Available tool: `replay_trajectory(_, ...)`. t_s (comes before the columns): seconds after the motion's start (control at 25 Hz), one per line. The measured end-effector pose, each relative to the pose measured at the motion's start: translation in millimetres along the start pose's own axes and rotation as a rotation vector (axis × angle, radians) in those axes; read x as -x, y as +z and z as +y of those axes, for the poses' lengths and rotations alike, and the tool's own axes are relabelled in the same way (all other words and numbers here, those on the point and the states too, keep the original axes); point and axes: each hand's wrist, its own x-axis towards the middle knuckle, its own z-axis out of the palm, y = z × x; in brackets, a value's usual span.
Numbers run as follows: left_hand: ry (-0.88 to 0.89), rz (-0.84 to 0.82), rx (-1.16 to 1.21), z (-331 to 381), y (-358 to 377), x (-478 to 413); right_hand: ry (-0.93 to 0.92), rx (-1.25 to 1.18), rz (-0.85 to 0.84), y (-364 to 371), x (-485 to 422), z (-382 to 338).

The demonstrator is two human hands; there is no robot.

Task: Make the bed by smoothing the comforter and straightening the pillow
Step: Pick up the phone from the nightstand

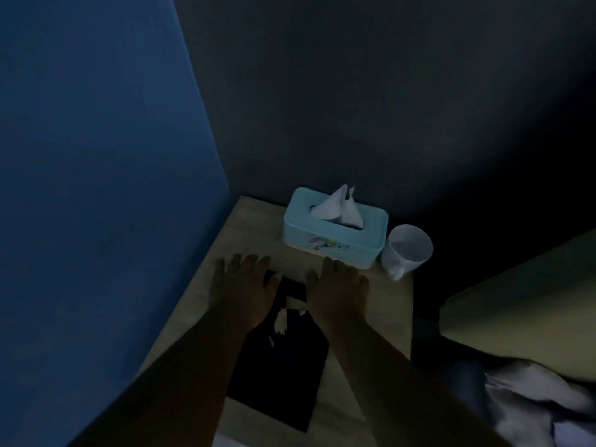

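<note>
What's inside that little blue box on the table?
A white tissue sticks up out of the slot in the top of the blue box. The closed top covers everything else, so how many more tissues are inside cannot be seen.

So the pale wooden bedside table [254, 233] is tucked in the corner, with the blue wall [96, 188] on its left. At the back of it sits the light-blue rectangular tissue box [332, 243], and the translucent plastic cup [408, 250] is just beside that on the right. The flat black rectangular sheet [283, 375] lies nearer the front. The rumpled white comforter [532, 391] is off to the table's right.
</note>
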Motion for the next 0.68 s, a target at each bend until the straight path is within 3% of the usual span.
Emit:
replay_trajectory(0.4, -0.238, 0.074, 0.091, 19.0, 57.4, 39.5, -0.322, 0.013, 0.065, 57.6, 0.2, 21.5)
replay_trajectory(0.56, -0.435, 0.166, 0.218, 29.8, 87.7, 82.4, -0.653, -0.029, 0.065, 80.3, 30.7, 54.5)
replay_trajectory(0.68, -0.602, 0.126, 0.416, 35.7, 92.3, 107.2, -0.884, 0.047, -0.077, 87.4, 53.0, 76.3)
